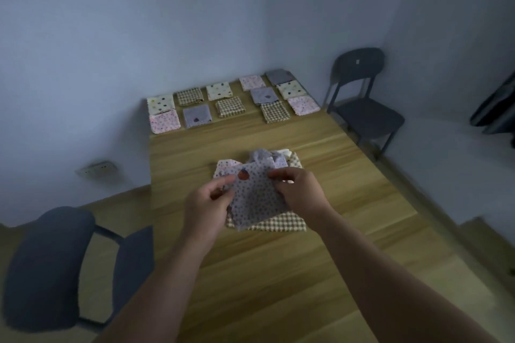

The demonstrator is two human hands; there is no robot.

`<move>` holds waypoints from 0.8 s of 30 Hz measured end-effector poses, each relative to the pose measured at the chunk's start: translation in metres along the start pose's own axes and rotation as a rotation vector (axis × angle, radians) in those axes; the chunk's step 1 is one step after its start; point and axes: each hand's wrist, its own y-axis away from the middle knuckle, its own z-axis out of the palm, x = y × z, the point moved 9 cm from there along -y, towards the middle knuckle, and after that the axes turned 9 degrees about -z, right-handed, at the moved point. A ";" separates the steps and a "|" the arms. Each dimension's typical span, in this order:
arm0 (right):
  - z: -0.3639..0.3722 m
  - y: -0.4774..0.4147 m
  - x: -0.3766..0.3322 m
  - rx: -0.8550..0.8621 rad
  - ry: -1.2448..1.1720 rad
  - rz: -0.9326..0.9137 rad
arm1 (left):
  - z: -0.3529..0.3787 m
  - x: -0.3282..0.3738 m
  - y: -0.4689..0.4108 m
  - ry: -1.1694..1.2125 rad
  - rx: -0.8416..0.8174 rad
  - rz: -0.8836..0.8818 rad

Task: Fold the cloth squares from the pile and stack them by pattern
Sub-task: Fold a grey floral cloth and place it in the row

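"Grey-lilac spotted cloth (256,198), a small red motif near its top: who had it, and where?" the picture desk asked.

"Both hands had it, raised just above the middle of the table (278,273)," the photographer said. "The left hand (206,203) pinched the cloth's left edge between thumb and fingers. The right hand (298,192) gripped the upper right edge, fingers curled over it. It hung partly open, not yet squared."

"Which step was it?"

"By my reading, the start of a fold. One square had been taken up from the pile (278,159), which sat just beyond the hands at the table's centre. A brown checked cloth (278,224) lay flat beneath the raised one."

"How far along did the job look?"

"Well on. About twelve folded squares lay in rows along the far edge: cream spotted, brown checked, pink floral and grey-lilac. They ran from a pink floral square (165,122) at the far left corner to a second pink square (303,105) near the far right corner. How many layers each held could not be told."

"And the next move?"

"Probably bringing opposite edges together, then a second fold, then a carry to a matching grey-lilac stack (197,116) in the far rows. It called for finding true corners, since thin cotton like that would likely sag and skew if gripped off-centre."

"Anything else?"

"A dark chair (362,97) stood off the far right corner and a second chair (47,267) off the near left edge"
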 end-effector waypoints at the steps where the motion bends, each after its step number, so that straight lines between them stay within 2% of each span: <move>1: 0.002 0.011 -0.012 -0.006 0.019 -0.005 | -0.009 0.009 0.011 -0.027 -0.021 0.028; 4: 0.013 0.047 -0.036 0.014 0.063 0.011 | -0.035 0.019 0.042 -0.087 -0.106 0.097; 9: 0.051 0.113 -0.053 0.093 0.020 0.028 | -0.084 -0.003 0.072 -0.189 -0.261 0.133; 13: 0.081 0.138 -0.065 0.109 0.046 -0.034 | -0.119 -0.019 0.069 -0.199 -0.292 0.117; 20: 0.105 0.131 -0.069 0.160 0.072 -0.035 | -0.134 -0.025 0.047 -0.092 -0.340 0.092; 24: 0.118 0.107 -0.067 0.165 0.017 -0.005 | -0.144 -0.021 0.022 -0.126 -0.316 0.103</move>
